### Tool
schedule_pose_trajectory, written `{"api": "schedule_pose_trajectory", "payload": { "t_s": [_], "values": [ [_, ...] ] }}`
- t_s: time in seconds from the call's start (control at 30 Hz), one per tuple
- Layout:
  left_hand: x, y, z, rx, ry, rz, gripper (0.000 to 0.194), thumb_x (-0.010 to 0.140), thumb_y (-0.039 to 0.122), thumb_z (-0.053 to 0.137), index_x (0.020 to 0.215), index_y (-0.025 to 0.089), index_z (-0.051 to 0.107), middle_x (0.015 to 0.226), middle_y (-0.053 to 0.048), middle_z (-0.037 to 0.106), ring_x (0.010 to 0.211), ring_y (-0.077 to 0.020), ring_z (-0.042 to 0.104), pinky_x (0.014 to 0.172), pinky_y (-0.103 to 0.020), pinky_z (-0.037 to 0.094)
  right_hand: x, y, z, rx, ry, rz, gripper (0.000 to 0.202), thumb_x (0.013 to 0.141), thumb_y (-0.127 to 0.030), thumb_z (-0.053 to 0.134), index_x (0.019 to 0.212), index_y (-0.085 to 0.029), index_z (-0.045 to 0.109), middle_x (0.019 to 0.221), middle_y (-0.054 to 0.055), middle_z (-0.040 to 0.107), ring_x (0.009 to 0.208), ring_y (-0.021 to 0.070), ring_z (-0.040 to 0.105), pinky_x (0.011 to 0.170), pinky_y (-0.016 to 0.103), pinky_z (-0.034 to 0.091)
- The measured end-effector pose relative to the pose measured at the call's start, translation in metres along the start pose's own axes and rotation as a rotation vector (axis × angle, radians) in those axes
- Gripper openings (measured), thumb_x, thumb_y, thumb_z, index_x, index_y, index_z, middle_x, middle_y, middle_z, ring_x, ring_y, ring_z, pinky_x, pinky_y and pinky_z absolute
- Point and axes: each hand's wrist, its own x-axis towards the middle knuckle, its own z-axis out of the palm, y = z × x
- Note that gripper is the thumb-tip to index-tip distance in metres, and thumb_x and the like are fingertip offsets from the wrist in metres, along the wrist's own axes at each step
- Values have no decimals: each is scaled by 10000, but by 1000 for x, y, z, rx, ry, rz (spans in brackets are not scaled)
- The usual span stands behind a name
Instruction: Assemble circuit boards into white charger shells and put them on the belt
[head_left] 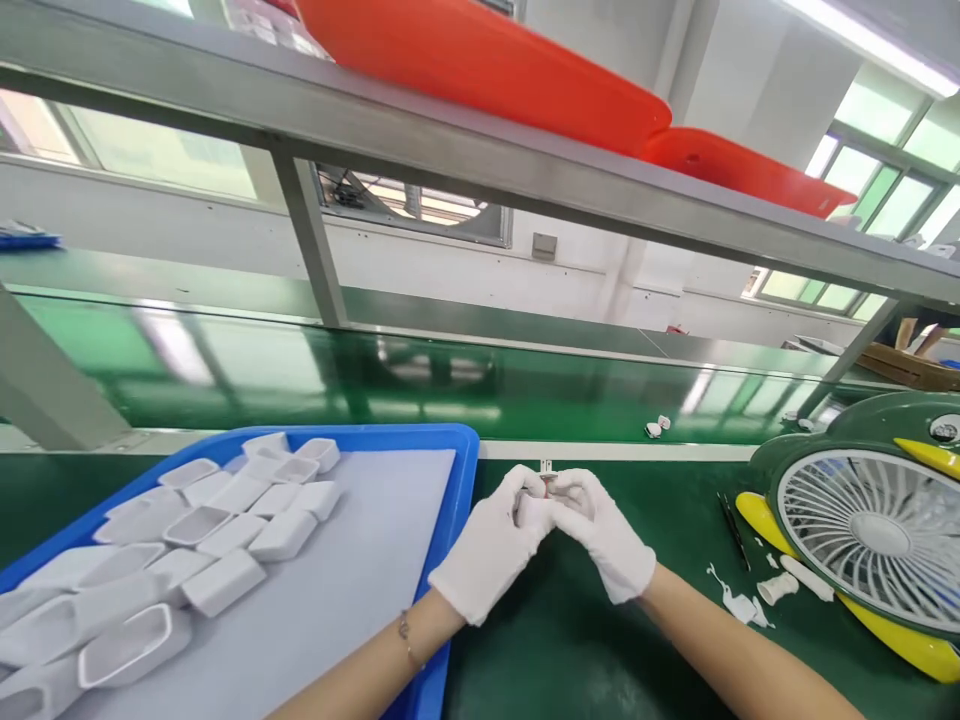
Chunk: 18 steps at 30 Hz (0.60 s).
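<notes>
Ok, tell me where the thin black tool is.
In the head view, the thin black tool lies on the green tabletop to the right of the right hand, just left of the fan.

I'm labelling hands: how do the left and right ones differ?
The left hand has a bracelet at its wrist; the right hand shows none. The left hand's forearm crosses the blue tray's rim; the right hand's lies over green tabletop. Both, white-gloved, meet at a small part.

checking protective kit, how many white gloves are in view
2 white gloves: one on the left hand, one on the right hand, both at a small part. No others show, though some may be hidden.
</notes>
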Motion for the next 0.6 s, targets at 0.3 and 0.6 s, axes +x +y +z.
{"api": "schedule_pose_trajectory", "payload": {
  "t_s": [0.3,0.6],
  "values": [
    [33,-32,-22,391,150,259,491,778,141,541,1219,221,341,1061,-64,630,933,-181,661,858,-328,512,60,23,1,-4,-20,6,417,604,-363,804,921,-201,587,979,45,636,997,224,596,910,376,452],
    [48,-10,-82,904,157,272,621,541,16,732,1110,233,609,1419,-109,504,1340,-337,400,1101,-466,302,117,24,-28,-341,57,-35,266,662,-288,758,818,-186,567,863,27,648,899,220,617,900,383,460]
  ]
}}
